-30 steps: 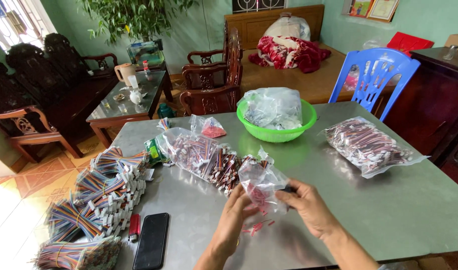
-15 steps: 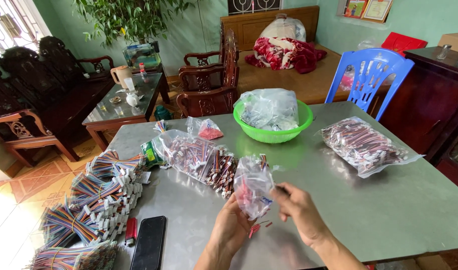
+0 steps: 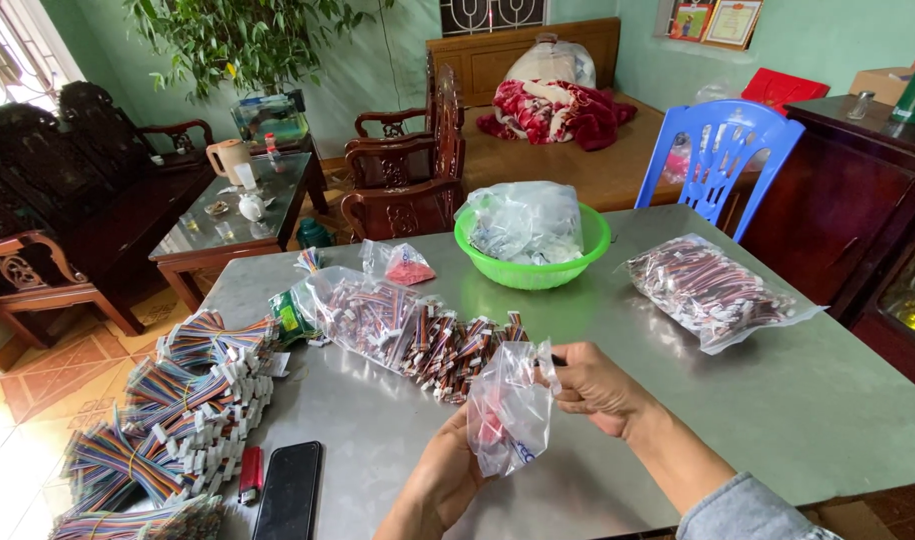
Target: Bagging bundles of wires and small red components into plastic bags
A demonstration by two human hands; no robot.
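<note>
Nearest, the left hand (image 3: pixel 445 478) rises palm-up from six o'clock, fingers curled under a small clear plastic bag (image 3: pixel 509 408) and holding it from below. The right hand (image 3: pixel 597 388), forearm slanting in from five o'clock, pinches the bag's upper rim closed between thumb and fingers; the bag hangs upright just above the metal table (image 3: pixel 757 400). At eleven o'clock lies a row of wire bundles (image 3: pixel 447 345). At twelve o'clock, farther off, stands a green bowl (image 3: pixel 533 270).
</note>
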